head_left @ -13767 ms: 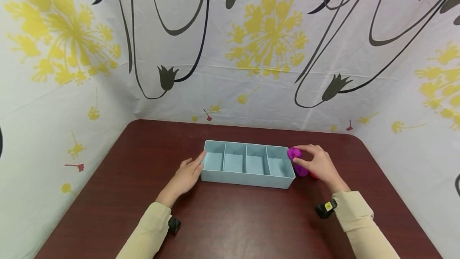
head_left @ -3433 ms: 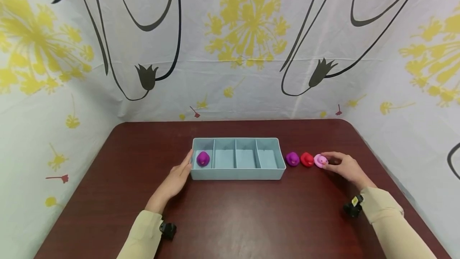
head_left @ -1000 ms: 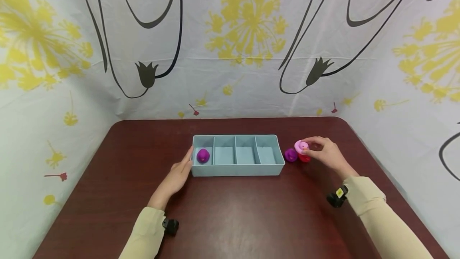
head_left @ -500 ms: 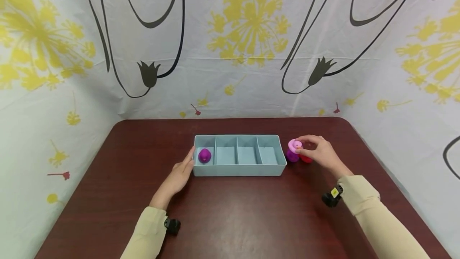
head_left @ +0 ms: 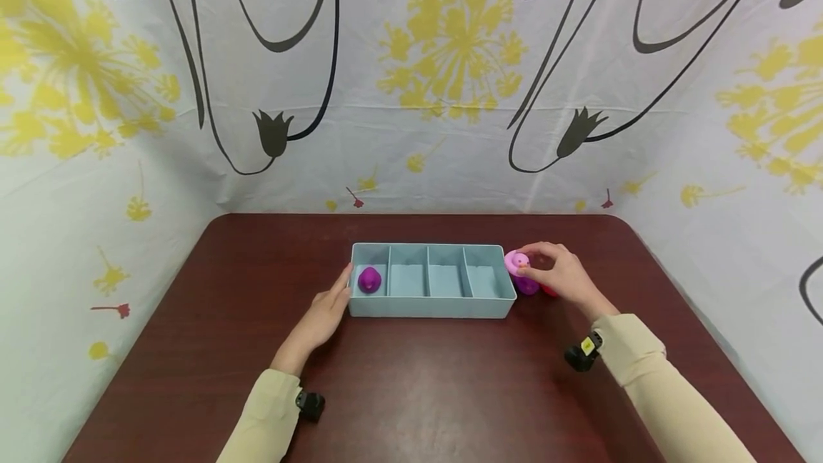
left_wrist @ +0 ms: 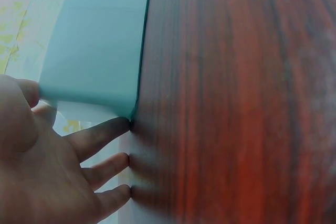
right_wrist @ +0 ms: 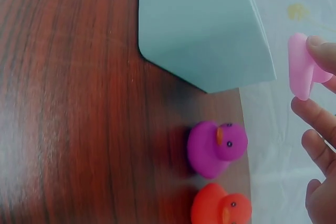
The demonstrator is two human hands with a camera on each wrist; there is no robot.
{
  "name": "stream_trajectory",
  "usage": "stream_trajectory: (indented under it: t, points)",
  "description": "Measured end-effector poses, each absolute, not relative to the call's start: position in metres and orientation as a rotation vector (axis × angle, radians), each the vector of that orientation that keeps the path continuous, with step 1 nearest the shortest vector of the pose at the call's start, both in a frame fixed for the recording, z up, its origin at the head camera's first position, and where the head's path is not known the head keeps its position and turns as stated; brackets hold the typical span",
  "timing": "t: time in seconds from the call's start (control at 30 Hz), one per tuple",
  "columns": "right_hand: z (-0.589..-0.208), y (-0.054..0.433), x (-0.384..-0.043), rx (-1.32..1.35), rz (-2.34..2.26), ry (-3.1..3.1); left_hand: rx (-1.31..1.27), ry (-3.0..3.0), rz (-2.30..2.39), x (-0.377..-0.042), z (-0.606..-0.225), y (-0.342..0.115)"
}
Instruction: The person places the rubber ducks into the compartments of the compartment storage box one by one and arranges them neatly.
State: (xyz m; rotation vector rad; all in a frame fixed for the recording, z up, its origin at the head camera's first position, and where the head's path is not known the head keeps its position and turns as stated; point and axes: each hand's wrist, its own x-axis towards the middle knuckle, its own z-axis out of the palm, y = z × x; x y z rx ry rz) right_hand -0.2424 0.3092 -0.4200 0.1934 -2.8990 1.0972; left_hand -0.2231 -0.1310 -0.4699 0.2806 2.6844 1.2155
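Note:
A pale blue box (head_left: pixel 431 307) with a row of several compartments sits in the middle of the table. My left hand (head_left: pixel 321 314) touches its left end with extended fingers, which the left wrist view also shows. In its leftmost compartment lies a purple rubber duck (head_left: pixel 369 279). Just off the box's right end, my right hand (head_left: pixel 561 279) pinches a pink rubber duck (head_left: pixel 512 263) between thumb and fingers, raised above the table. Below it on the tabletop stand another purple rubber duck (right_wrist: pixel 206 150) and a red rubber duck (right_wrist: pixel 212 207), partly covered by the hand in the head view.
The dark red-brown table (head_left: pixel 418 391) has rounded far corners. A white cloth (head_left: pixel 360 91) with yellow and grey flower prints hangs behind it and along both sides. Black cameras (head_left: pixel 311 406) are worn on both wrists.
One purple duck went from my right hand into the leftmost compartment. The pink duck was then lifted from the table's right and carried left over the other ducks. The left hand stays at the box.

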Motion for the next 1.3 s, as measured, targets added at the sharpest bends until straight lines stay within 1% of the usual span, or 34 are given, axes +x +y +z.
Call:
stream_trajectory:
  t: [0.23, 0.93, 1.3]
  points:
    - [-0.421, 0.301, -0.246, 0.190, 1.116, -2.889, 0.285, 2.686, 1.237, -0.223, -0.470, -0.131]
    - [-0.423, 0.271, -0.255, 0.311, 1.153, -2.809, 0.263, 2.675, 1.226, -0.224, -0.472, -0.132]
    - [-0.421, 0.250, -0.253, 0.350, 1.222, -2.795, 0.257, 2.660, 1.234, -0.225, -0.473, -0.133]
